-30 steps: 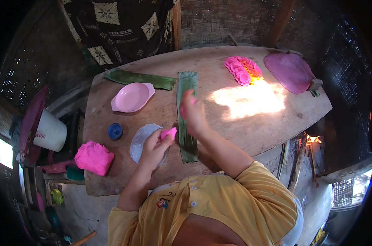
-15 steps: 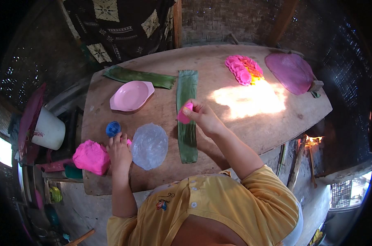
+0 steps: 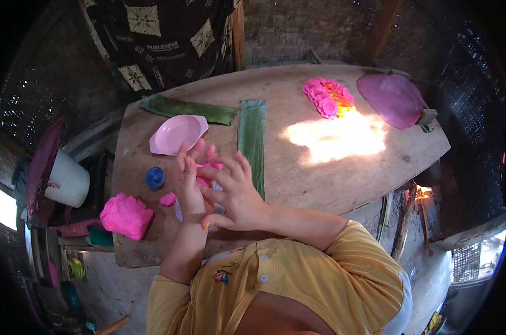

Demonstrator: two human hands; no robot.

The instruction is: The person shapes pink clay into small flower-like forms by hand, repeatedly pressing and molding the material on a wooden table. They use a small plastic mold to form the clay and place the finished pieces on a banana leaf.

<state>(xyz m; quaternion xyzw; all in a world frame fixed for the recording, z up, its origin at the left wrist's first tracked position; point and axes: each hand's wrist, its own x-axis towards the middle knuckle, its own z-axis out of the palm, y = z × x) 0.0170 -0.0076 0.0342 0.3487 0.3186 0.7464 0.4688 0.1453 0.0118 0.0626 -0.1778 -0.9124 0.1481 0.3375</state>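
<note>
My left hand (image 3: 193,187) and my right hand (image 3: 235,190) are together above a clear plastic sheet (image 3: 179,213), which they mostly hide. Between them they hold a piece of pink dough (image 3: 204,181), partly covered by the fingers. The left palm is turned up; the right hand crosses over it with loosely spread fingers. Beside the left wrist lies a small pink lump (image 3: 167,199). Farther left sit a big mound of pink dough (image 3: 126,216) and a small round blue object (image 3: 155,178). A green leaf strip (image 3: 252,134) stretches away beyond my right hand.
A pink dish (image 3: 177,134) and a second leaf strip (image 3: 191,109) lie at the back left of the wooden table (image 3: 320,184). Pink and orange flower-shaped pieces (image 3: 328,97) and a purple round sheet (image 3: 389,100) are back right. A fire (image 3: 423,192) burns beyond the right edge.
My right hand has moved left from the leaf strip with its pink piece to meet my left hand. The left hand has risen from the table, uncovering the small pink lump.
</note>
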